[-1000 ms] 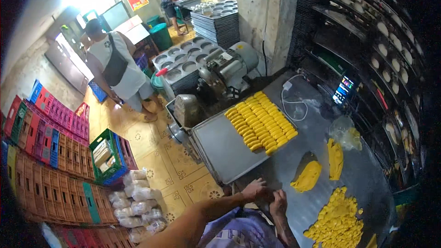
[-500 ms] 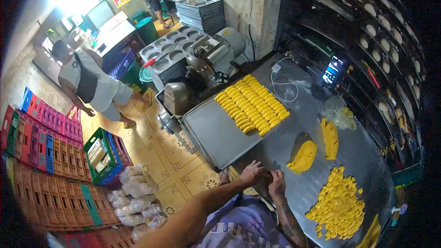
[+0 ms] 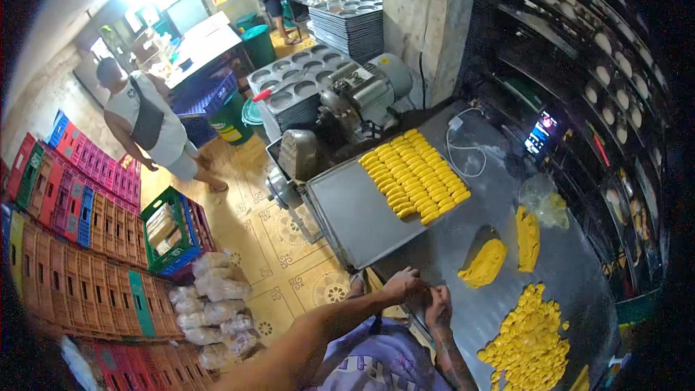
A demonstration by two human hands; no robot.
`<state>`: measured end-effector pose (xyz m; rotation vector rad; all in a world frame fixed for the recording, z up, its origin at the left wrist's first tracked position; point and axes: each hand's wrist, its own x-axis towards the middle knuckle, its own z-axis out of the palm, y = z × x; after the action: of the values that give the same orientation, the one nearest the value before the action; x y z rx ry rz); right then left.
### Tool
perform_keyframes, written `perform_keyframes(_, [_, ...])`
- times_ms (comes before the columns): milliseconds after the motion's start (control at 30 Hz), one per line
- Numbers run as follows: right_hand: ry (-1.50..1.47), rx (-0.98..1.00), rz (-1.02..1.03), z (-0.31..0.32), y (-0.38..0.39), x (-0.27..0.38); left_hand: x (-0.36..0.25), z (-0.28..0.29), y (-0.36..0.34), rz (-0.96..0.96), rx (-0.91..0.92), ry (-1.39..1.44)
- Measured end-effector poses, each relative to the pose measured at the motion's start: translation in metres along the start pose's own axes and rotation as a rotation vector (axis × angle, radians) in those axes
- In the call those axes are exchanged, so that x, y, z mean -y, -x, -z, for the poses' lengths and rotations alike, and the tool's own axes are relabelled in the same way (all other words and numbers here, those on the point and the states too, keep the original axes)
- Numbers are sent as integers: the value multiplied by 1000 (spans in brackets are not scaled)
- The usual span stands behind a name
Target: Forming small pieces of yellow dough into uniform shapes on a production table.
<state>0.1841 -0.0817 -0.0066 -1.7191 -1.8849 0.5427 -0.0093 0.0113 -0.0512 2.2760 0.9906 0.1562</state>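
My left hand (image 3: 404, 284) and my right hand (image 3: 438, 305) meet at the near edge of a dark metal table (image 3: 441, 246). Their fingers are curled and close together; whatever lies between them is too small and dark to make out. Just beyond sits a metal tray (image 3: 349, 221), its right part filled with rows of yellow dough rolls (image 3: 416, 174). To the right of my hands rest a lump of yellow dough (image 3: 483, 264) and a longer dough strip (image 3: 528, 239). Nearer me spreads a heap of small yellow dough pieces (image 3: 528, 340).
A motor-driven machine (image 3: 365, 90) stands beyond the tray, beside stacked round-cup pans (image 3: 300, 76). A dark rack (image 3: 579, 94) lines the right, with a lit phone (image 3: 539, 134) before it. Stacked crates (image 3: 94, 275) and bagged goods (image 3: 213, 304) fill the left. A person (image 3: 148, 119) stands behind them.
The whole scene has shifted slightly to the right in the picture as my head turned. My hands stay together at the table edge. The person at the left has shifted their legs.
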Motion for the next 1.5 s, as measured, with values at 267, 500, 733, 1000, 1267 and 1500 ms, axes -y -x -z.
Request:
perform_keyframes(267, [-134, -144, 23, -9, 6, -4, -35, 20, 9, 135, -128, 125])
perform_keyframes(500, [-338, -85, -362, 19, 31, 13, -25, 22, 6, -386, -268, 260])
perform_keyframes(733, [-291, -276, -538, 29, 48, 15, 48, 115, -20, 281, -693, 459])
perform_keyframes(1000, [-303, -327, -770, -10, 53, 11, 80, 137, -83, 77, -667, -101])
perform_keyframes(1267, [169, -440, -836, 58, 122, -80, 86, 131, -76, 228, -651, -208])
perform_keyframes(1500, [755, -201, -398, 154, 216, -160, 4, 116, -29, 273, -731, -20])
